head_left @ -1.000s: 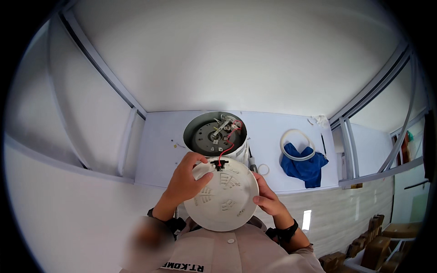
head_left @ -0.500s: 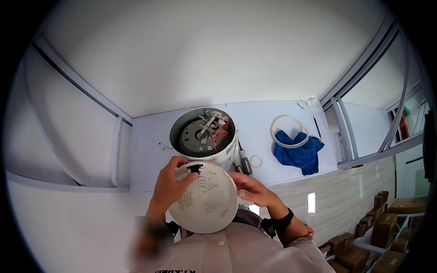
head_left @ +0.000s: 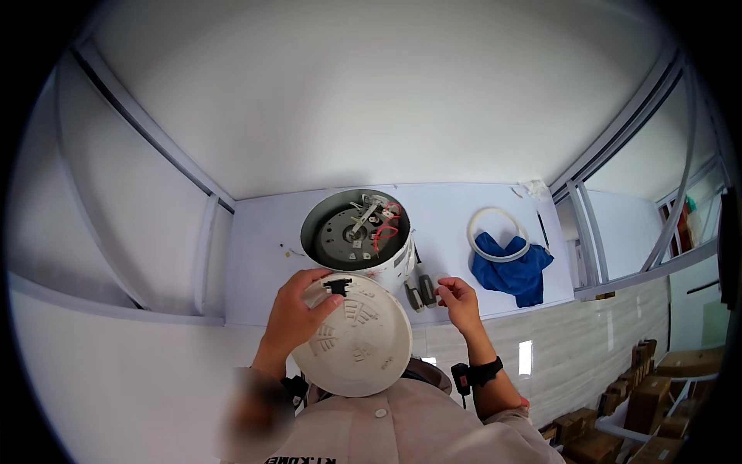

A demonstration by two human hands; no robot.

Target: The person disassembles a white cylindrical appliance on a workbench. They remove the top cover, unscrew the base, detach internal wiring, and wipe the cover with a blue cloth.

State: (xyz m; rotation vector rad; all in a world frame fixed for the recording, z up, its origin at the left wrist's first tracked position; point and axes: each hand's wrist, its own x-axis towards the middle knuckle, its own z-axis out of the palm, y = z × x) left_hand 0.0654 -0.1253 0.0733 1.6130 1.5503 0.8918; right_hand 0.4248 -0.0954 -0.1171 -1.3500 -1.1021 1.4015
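Note:
My left hand (head_left: 297,313) grips the left edge of a round off-white plastic base cover (head_left: 363,348), its thumb beside the black connector (head_left: 337,287) near the cover's top. The cover's ribbed face is toward me. Beyond it stands an open-topped white cylindrical appliance body (head_left: 390,267) with a grey metal plate (head_left: 332,241), a metal strip and red wires (head_left: 386,235) inside. My right hand (head_left: 460,303) is closed at the table's front, fingers curled and pinching a small white ring, mostly hidden by them. Two grey-handled screwdrivers (head_left: 421,293) lie just left of it.
A large white ring (head_left: 471,224) lies on a crumpled blue cloth (head_left: 510,272) at the right. Beyond are a thin black rod (head_left: 542,227) and white crumpled material (head_left: 534,188). Small bits (head_left: 287,253) lie left of the body. Cardboard boxes (head_left: 649,402) are at lower right.
My right hand has left the cover's right edge and moved right to the small white ring beside the screwdrivers. My left hand still holds the cover. The whole view has shifted slightly.

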